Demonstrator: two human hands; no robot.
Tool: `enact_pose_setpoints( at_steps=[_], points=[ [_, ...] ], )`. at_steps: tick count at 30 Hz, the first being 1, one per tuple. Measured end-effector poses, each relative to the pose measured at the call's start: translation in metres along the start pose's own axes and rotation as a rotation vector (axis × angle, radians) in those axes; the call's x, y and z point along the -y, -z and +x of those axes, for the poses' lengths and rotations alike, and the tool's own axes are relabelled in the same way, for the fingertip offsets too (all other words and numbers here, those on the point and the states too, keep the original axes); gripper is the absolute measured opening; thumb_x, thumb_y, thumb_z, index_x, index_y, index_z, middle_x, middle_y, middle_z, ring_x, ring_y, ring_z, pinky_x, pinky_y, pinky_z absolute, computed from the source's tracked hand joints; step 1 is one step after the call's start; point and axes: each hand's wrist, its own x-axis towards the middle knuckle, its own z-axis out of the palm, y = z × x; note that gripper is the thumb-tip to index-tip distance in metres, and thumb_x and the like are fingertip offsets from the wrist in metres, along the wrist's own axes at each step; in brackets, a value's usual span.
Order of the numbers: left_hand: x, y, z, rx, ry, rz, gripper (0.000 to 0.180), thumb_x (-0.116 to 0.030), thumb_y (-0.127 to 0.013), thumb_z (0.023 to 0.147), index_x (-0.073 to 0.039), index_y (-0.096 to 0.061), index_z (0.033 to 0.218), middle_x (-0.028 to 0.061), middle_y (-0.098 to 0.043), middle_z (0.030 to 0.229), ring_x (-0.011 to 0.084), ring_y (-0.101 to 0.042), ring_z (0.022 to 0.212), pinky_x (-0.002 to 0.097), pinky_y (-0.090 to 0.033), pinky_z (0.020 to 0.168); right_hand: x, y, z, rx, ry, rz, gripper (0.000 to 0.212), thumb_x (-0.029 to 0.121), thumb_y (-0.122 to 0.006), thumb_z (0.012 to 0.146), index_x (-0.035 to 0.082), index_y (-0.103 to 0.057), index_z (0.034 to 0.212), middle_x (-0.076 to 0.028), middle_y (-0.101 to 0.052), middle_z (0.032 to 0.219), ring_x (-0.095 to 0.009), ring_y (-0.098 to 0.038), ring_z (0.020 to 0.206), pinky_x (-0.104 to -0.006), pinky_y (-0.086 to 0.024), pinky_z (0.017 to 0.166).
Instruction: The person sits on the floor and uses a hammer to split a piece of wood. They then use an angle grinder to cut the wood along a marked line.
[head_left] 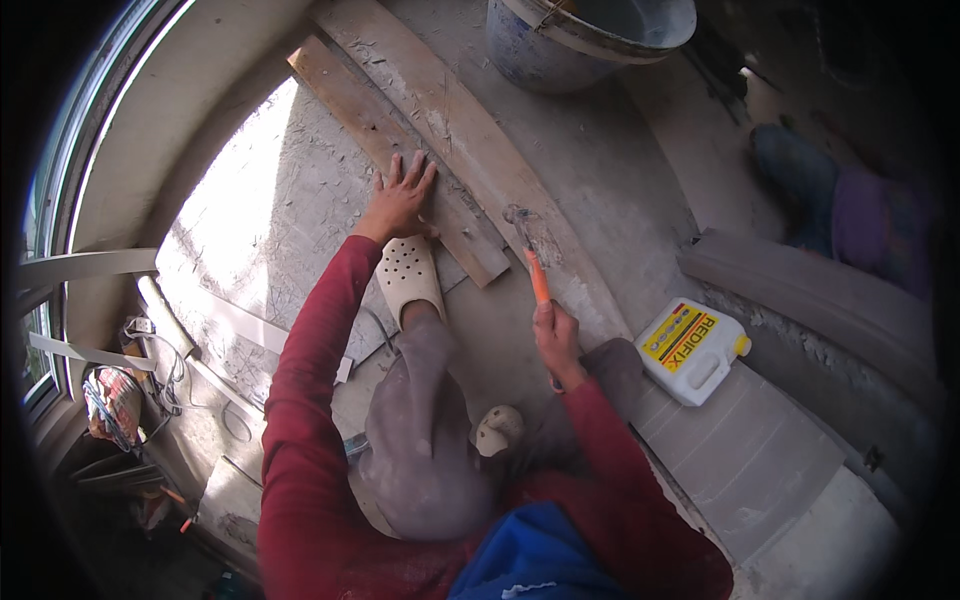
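Observation:
My left hand (398, 203) lies flat on a short wooden board (345, 100), its fingers spread. The hand is close to the toe of my beige clog (409, 272), at the board's near side. My right hand (557, 338) is closed around the orange handle of a hammer (537, 270). The hammer's metal head is over a longer wooden plank (465, 125), which lies alongside the short board. I cannot tell whether the head touches the plank. Pale dust and chips lie on the wood.
A white jug (690, 350) with a yellow label stands to the right on a grey slab. At the top is a bucket (560, 50). Cables, a cloth bundle (112, 402) and metal strips lie at left near the window. Another person (840, 200) is at the upper right.

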Motion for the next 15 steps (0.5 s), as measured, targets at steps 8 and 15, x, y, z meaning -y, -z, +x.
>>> enact_pose_setpoints(
  at_steps=[8,15],
  points=[
    [0.012,-0.001,0.021,-0.181,0.188,0.015,0.13,-0.065,-0.085,0.071,0.005,-0.022,0.161,0.0326,-0.016,0.168,0.0557,-0.017,0.154,0.0632,-0.021,0.124,0.005,-0.001,0.002,0.071,0.058,-0.119,0.048,0.042,-0.046,0.11,-0.001,-0.063,0.095,-0.021,-0.061,0.074,-0.032,-0.063,0.065,-0.0446,-0.047,0.061],
    [0.007,0.027,0.035,0.004,0.323,0.051,0.131,-0.059,-0.091,0.067,0.014,-0.025,0.155,0.0392,-0.019,0.163,0.057,-0.021,0.152,0.0677,-0.022,0.121,0.006,-0.005,0.011,0.133,0.033,-0.168,0.048,0.042,-0.047,0.11,-0.001,-0.064,0.099,-0.025,-0.062,0.078,-0.045,-0.064,0.074,-0.0484,-0.047,0.065]
  ],
)
